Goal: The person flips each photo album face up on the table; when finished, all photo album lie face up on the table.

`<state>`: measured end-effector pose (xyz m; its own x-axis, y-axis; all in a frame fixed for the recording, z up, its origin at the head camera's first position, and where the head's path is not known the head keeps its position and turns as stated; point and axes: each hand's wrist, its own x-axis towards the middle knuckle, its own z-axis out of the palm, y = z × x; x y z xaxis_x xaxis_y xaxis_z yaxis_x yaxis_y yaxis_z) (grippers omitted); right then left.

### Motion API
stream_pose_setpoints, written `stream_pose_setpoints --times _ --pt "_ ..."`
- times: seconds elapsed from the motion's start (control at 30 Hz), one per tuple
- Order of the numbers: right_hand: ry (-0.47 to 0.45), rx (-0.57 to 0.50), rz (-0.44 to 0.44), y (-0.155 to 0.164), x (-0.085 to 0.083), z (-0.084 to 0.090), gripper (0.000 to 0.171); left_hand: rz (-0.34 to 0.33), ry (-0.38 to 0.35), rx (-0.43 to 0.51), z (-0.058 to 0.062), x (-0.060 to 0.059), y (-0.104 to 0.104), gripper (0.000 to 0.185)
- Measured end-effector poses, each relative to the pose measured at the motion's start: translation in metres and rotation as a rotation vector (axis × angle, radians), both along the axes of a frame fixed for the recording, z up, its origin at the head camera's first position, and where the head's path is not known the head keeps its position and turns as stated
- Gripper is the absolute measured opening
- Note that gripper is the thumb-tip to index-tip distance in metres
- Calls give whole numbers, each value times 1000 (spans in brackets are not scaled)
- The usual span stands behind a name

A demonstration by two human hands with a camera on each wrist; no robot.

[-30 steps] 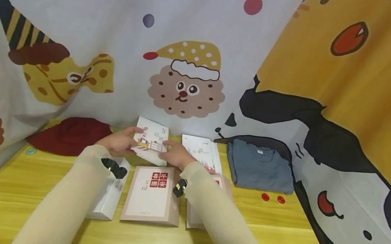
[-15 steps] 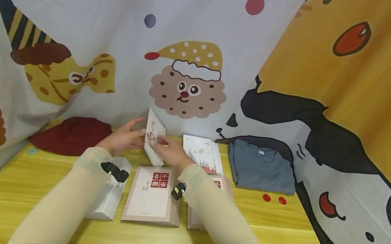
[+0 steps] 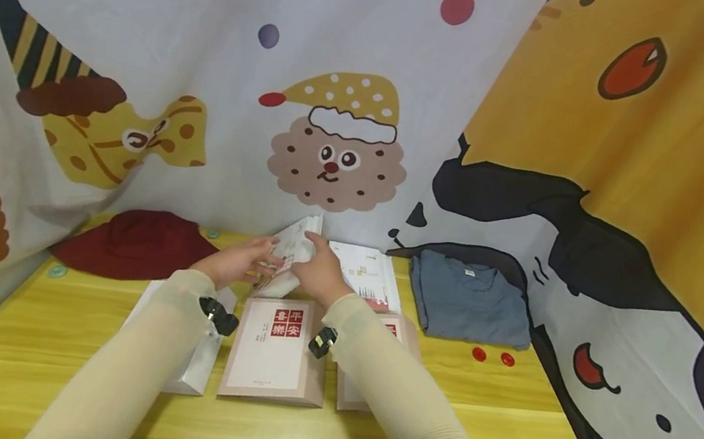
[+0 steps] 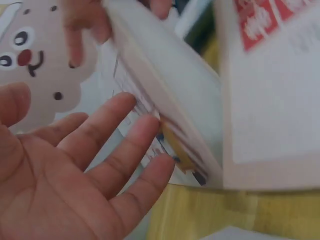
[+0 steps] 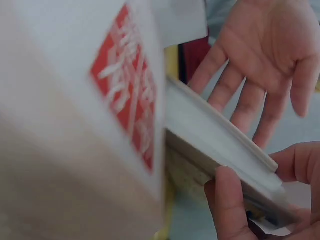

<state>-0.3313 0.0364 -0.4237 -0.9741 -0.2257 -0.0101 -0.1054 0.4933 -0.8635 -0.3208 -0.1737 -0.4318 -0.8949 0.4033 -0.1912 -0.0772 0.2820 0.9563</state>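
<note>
A white book [image 3: 287, 252] with stiff covers and small coloured pictures is held tilted up on edge at the back middle of the table. My right hand [image 3: 321, 272] pinches it near one end; in the right wrist view, the thumb [image 5: 229, 197] is on one cover and the fingers on the other side. My left hand [image 3: 238, 262] is beside its left face, palm towards it. Spread fingers [image 4: 145, 132] of that hand overlap the printed cover in the left wrist view. Right in front lies a beige-edged white booklet [image 3: 270, 357] with a red square of characters.
A similar booklet [image 3: 351, 390] lies partly under my right forearm, a white one [image 3: 199, 363] under my left. Behind are a dark red hat [image 3: 128, 246], another white book [image 3: 361, 273] and a folded blue-grey shirt [image 3: 468, 301]. Red discs [image 3: 479, 354] lie before the shirt; a patterned curtain [image 3: 351, 26] hangs behind.
The book, first facing me between both hands, has been turned on edge and now leans further right. My left hand let go of it, then moved right, close to its face again.
</note>
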Motion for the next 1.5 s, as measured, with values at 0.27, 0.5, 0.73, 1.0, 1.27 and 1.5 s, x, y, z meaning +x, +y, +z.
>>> stream_pose_setpoints --times 0.27,0.5,0.73,1.0,1.27,1.5 --pt "-118 92 16 6 -8 -9 62 63 -48 -139 -9 -11 -9 67" --pt "-219 174 77 11 -15 -18 67 114 -70 -204 -18 -16 -23 70" --pt "-228 150 141 14 -16 -22 73 118 -60 -249 -24 -20 -32 70" --pt "-215 94 145 18 -17 -21 69 147 -44 -217 -21 -19 -38 71" --pt "-105 -55 113 11 -8 -17 66 161 64 -224 -8 3 -53 66" --pt "-58 -36 189 -3 21 -11 65 239 102 -362 -3 41 -85 72"
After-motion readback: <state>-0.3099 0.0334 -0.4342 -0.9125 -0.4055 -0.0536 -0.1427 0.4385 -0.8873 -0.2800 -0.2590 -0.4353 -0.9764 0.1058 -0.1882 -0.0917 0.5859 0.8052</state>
